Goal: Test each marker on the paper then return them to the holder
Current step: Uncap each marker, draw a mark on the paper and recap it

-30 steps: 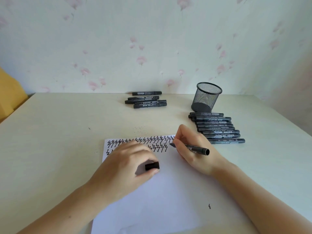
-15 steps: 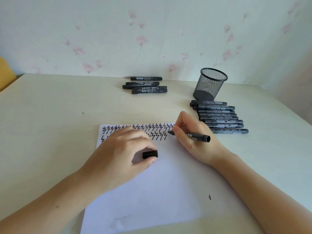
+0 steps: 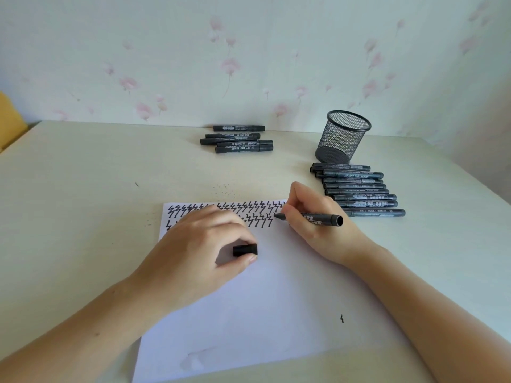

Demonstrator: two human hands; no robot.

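Black plastic, light and stiff, the marker point(image 3: 312, 217) sits pinched low on its barrel in the right hand point(image 3: 312, 217), tip on the paper point(image 3: 276, 313) beside the zigzags, while the left hand point(image 3: 201, 252) pinches its small, easily dropped cap point(image 3: 245, 249).

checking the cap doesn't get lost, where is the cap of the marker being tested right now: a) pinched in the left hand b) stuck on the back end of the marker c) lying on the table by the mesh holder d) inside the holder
a: the left hand pinches the small black cap between thumb and fingers above the paper, while the right hand holds the uncapped marker.
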